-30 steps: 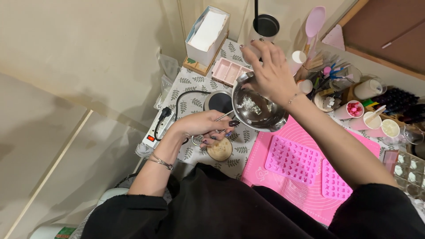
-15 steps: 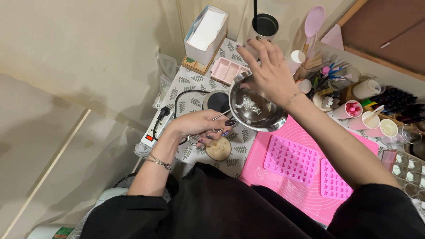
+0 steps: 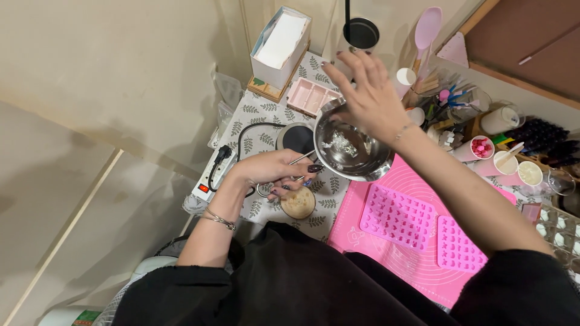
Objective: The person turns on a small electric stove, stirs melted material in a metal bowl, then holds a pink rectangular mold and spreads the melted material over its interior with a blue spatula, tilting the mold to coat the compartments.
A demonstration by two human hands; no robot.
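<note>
My left hand is closed on the thin wire handle of a small steel pot and holds it above the table. A few whitish flakes lie in the bottom of the pot. My right hand hovers over the pot's far rim with its fingers spread, and nothing shows in it. Under the pot's left side sits a small black hot plate. Just below my left hand stands a round tan-filled jar.
A pink silicone mat carries two pink moulds. A white power strip lies at the left edge. At the back are a white box, a pink tray, a black cup and a pink spatula. Small cups crowd the right.
My right hand stays over the pot with only a slight shift of its fingers. My left hand keeps its grip on the handle.
</note>
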